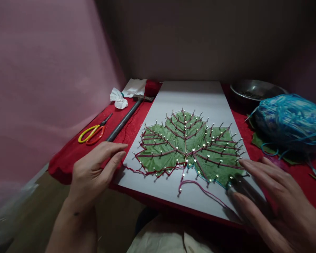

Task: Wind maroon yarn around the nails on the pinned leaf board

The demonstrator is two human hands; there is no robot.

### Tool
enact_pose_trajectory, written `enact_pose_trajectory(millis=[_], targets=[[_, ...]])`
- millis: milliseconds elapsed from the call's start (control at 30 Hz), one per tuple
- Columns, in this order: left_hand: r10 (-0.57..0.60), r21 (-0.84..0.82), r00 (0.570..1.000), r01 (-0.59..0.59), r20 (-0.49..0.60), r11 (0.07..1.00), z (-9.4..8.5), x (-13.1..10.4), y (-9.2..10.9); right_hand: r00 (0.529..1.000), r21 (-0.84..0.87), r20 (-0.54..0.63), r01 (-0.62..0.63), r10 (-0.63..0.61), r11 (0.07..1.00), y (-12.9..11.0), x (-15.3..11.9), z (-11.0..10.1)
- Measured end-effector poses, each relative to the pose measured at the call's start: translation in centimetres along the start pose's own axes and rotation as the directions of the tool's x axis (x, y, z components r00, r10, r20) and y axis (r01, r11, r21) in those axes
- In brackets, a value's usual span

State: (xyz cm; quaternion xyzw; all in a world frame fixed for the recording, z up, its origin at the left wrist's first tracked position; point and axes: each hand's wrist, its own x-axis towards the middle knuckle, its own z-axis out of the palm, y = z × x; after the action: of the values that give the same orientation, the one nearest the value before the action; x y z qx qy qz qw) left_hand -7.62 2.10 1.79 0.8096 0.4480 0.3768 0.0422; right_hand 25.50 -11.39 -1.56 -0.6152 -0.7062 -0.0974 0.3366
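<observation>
Green leaf [177, 138], between left hand [94, 168], grip unclear, and right hand [281, 196], fingers apart

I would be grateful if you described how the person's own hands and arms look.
The left hand and right hand are bare, with no gloves or rings visible. The left forearm shows no sleeve and has a small dark mark near the wrist. Any right sleeve is out of view.

Head-worn camera looks forward, down onto the board [195, 93]
</observation>
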Motion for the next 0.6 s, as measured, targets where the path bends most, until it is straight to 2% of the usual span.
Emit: enact_pose_trajectory(millis=[100, 233, 367, 433, 533, 600], targets=[[-0.14, -0.052, 0.983, 0.135, -0.115, 0.989, 1.8, -0.2, 0.5, 0.99, 0.045, -0.054, -0.128, 0.13, 0.991, 0.3, -2.0, 0.0], [-0.266, -0.1, 0.956, 0.255, -0.124, 0.962, 3.2, -0.4, 0.5, 0.986, 0.162, -0.054, -0.149, 0.16, 0.975, -0.2, -3.0, 0.1], [-0.228, -0.105, 0.97, 0.218, -0.087, 0.97, 3.1, -0.4, 1.1, 0.981, 0.215, -0.051, -0.172, 0.187, 0.961, -0.1, -3.2, 0.2], [-0.182, -0.12, 0.982, 0.174, -0.058, 0.977, 2.8, -0.3, 1.9, 0.989, 0.179, -0.024, -0.142, 0.148, 0.974, 0.6, -3.5, 0.2], [-0.088, -0.174, 0.996, 0.084, -0.014, 0.981, 2.6, -0.1, 3.2, 1.0, 0.135, 0.027, 0.003, -0.006, 0.991, 1.4, -3.7, 0.3], [-0.023, -0.206, 1.0, 0.026, 0.017, 0.978, 2.7, 0.1, 4.1, 1.0, 0.171, 0.007, -0.001, -0.001, 0.985, 1.3, -3.6, 0.3]])
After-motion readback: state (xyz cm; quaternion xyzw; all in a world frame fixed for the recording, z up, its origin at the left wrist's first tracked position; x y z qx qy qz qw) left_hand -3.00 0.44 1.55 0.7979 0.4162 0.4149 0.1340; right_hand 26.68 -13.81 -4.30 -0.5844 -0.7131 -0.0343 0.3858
